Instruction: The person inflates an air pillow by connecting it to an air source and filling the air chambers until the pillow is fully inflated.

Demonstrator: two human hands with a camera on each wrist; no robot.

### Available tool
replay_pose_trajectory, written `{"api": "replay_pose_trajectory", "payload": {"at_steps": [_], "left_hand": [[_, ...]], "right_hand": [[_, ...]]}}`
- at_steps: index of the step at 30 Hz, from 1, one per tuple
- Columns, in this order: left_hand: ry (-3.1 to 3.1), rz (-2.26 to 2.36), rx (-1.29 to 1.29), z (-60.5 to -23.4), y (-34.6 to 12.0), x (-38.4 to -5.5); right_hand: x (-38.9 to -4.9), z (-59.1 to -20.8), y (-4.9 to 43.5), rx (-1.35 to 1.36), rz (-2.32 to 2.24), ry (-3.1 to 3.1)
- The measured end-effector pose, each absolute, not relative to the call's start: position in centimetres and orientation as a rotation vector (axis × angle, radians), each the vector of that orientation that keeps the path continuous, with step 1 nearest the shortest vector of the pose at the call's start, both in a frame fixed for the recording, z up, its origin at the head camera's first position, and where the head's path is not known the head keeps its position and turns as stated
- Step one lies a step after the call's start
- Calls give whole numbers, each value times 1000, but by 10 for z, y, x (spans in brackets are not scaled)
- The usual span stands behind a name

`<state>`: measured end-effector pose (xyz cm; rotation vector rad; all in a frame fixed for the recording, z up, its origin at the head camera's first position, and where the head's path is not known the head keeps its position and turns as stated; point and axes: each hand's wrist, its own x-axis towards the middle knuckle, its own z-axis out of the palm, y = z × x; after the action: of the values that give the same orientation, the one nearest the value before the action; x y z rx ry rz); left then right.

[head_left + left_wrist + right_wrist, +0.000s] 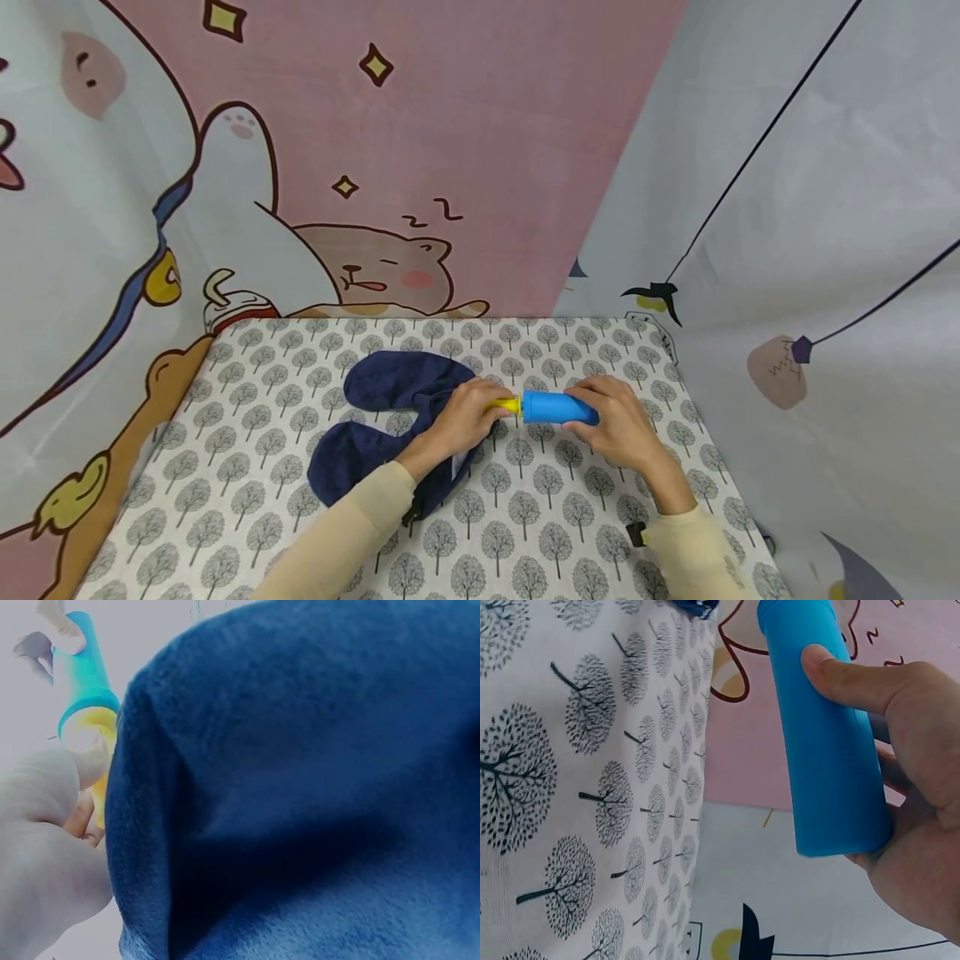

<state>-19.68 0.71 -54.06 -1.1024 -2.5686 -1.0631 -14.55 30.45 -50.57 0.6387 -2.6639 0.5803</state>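
Observation:
A blue hand pump [551, 407] with a yellow tapered end [507, 405] is held level between both hands, above the cloth. My right hand [617, 421] grips the blue barrel, with the thumb along its side in the right wrist view. My left hand [467, 414] pinches the yellow end between thumb and fingers. Beneath and beside the left hand lies a navy plush U-shaped neck pillow [405, 379], its two rounded arms pointing left. In the left wrist view the pillow [315, 765] fills most of the picture and hides part of the yellow end.
The table wears a white cloth [247, 500] printed with grey trees. Behind it hangs a pink cartoon backdrop [510, 167], and a pale fabric wall [847, 208] rises at the right. A small black object [636, 533] shows beside the right sleeve.

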Motion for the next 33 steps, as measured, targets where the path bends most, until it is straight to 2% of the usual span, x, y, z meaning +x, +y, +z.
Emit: {"api": "replay_pose_trajectory", "payload": {"at_steps": [6,33], "left_hand": [[-2584,-1084,-1107,-539,7,-197],[-2590,-1100,-1100,-541,0,-201]], "right_hand": [[-145,-506,313,602,632,-2738],[-118,-486,417,409,730,-2780]]}}
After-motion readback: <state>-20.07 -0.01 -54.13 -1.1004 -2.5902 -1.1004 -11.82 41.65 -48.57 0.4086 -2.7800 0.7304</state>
